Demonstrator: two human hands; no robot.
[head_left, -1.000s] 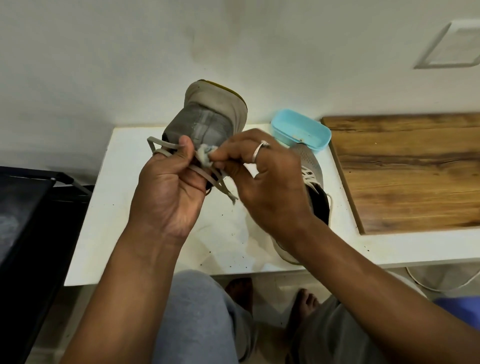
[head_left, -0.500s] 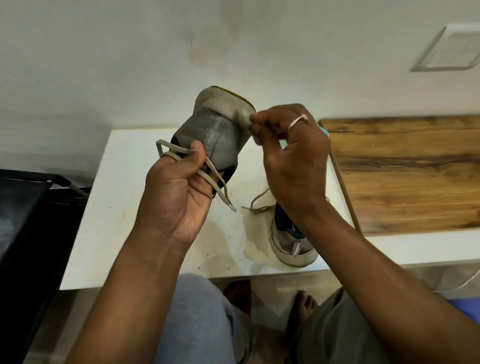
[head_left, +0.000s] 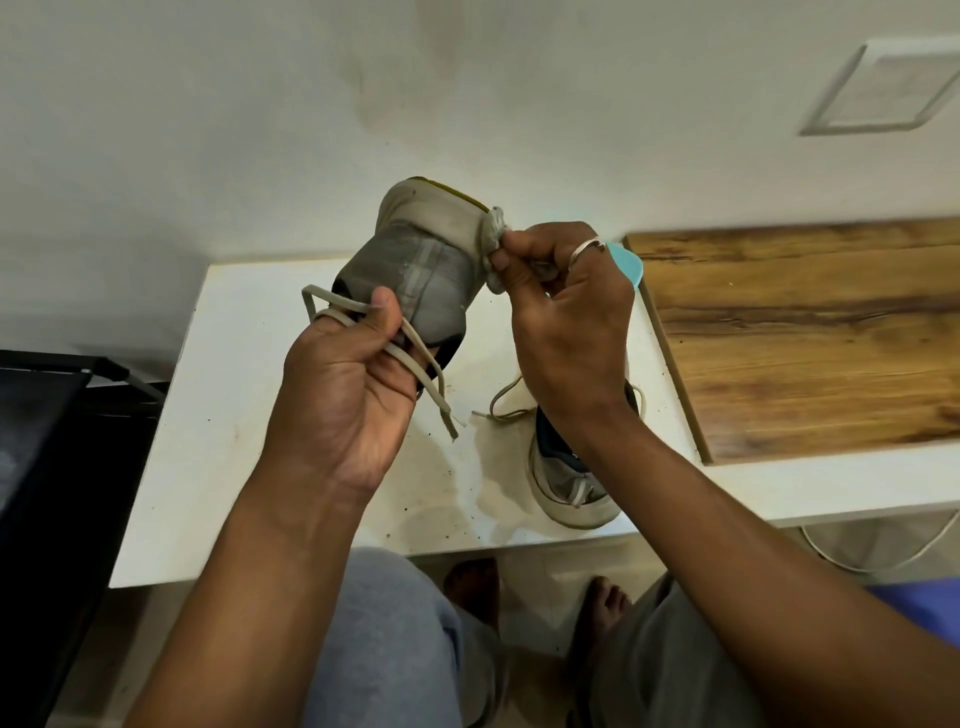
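At the far left a black rack (head_left: 47, 415) stands beside the white table (head_left: 234, 415). Over the table our left hand (head_left: 348, 395) holds the grey shoe (head_left: 415, 270) in the air, thumb clamped over its loose laces (head_left: 363, 312) and fingers wrapped round the upper. Further right, our right hand (head_left: 566, 322) pinches a small grey cloth (head_left: 496, 228) against the pale rim at the shoe's far end. We judge the wiping partway done: that rim looks dingy, and the rest of the edge is yet to be gone round. Below our right wrist the second shoe (head_left: 571, 488) lies on the table, laces loose, seemingly awaiting its turn. A blue tub (head_left: 626, 262) peeks out behind the right hand, beside a wooden board (head_left: 805, 338).
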